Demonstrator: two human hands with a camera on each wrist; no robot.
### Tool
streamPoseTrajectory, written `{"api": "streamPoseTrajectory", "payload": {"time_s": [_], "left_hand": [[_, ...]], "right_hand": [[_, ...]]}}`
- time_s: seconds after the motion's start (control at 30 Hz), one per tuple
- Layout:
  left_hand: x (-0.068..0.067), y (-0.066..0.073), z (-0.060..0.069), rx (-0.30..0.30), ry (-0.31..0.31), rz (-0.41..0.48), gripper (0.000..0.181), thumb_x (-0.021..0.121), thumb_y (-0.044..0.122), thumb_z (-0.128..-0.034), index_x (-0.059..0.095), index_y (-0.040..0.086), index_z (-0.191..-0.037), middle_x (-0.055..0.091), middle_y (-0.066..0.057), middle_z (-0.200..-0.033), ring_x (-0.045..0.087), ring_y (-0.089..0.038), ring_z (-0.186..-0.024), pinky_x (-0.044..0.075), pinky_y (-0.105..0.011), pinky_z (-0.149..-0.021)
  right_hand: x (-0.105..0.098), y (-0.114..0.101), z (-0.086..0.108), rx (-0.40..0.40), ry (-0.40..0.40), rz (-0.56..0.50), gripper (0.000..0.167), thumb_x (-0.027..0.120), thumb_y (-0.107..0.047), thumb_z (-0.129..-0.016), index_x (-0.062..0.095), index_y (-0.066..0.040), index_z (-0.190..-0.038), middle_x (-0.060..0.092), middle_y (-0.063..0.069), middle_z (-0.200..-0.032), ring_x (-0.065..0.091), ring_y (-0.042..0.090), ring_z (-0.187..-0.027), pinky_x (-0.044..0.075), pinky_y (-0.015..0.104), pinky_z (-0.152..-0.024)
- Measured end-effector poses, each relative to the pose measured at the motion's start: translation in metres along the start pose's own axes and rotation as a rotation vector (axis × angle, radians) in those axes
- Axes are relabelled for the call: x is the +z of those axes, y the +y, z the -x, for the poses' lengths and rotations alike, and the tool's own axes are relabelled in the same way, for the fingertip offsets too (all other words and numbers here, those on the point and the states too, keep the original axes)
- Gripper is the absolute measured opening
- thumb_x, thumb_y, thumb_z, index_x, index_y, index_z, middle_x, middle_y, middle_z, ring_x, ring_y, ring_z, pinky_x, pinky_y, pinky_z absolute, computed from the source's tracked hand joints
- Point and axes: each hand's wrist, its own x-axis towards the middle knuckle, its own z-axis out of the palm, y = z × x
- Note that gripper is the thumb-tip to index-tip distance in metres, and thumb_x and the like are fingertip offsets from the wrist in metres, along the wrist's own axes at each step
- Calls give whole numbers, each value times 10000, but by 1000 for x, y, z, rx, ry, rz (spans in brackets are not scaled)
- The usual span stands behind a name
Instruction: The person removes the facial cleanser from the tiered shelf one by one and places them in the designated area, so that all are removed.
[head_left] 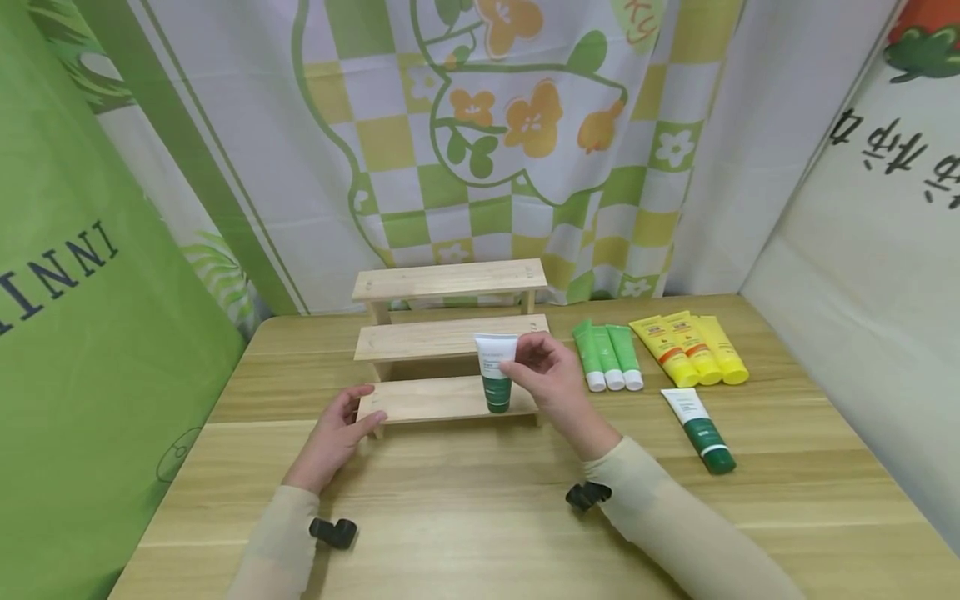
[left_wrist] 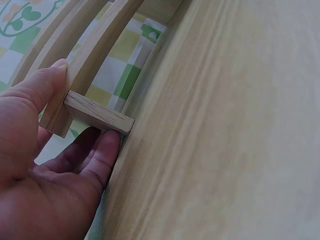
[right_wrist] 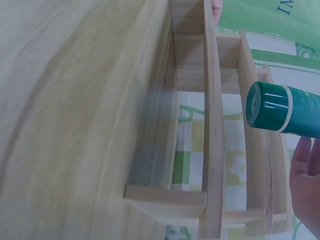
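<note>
A three-tier wooden display rack [head_left: 427, 400] stands on the table. My left hand [head_left: 330, 437] grips the left end of its lowest tier. In the left wrist view, the thumb lies on the board and the fingers curl against the side leg [left_wrist: 97, 114]. My right hand [head_left: 558, 383] pinches a white-and-green squeeze tube [head_left: 497, 375], cap down, near the right part of the lowest tier. The right wrist view has the tube's dark green cap [right_wrist: 265, 105] apart from the boards. A similar white-and-green tube [head_left: 701, 432] lies on the table to the right.
Several green and yellow tubes lie right of the rack: light green ones with white caps [head_left: 606, 354] in one row, yellow ones [head_left: 688, 346] beside them. A patterned curtain [head_left: 510, 217] hangs behind the wooden table [head_left: 450, 517]. Black wrist cameras [head_left: 333, 533] sit on both sleeves.
</note>
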Motion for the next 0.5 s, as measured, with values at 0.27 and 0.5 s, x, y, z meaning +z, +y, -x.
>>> {"api": "streamPoseTrajectory", "payload": {"time_s": [0.27, 0.5], "left_hand": [[0, -2, -1, 8, 4, -10, 706, 729, 459, -866, 433, 125, -1413, 428, -222, -1442, 353, -360, -1372, 257, -496, -1139], [0, -4, -2, 11, 2, -6, 716, 724, 453, -872, 423, 107, -1422, 450, -228, -1422, 405, -358, -1334, 311, -505, -1104]], "right_hand": [[-15, -1, 7, 30, 22, 44, 282, 768, -4, -818, 577, 7, -1025, 593, 129, -1006, 581, 234, -950, 533, 277, -836], [-26, -3, 10, 31, 44, 29, 294, 766, -6, -824, 560, 10, -1033, 581, 123, -994, 570, 211, -937, 531, 266, -817]]}}
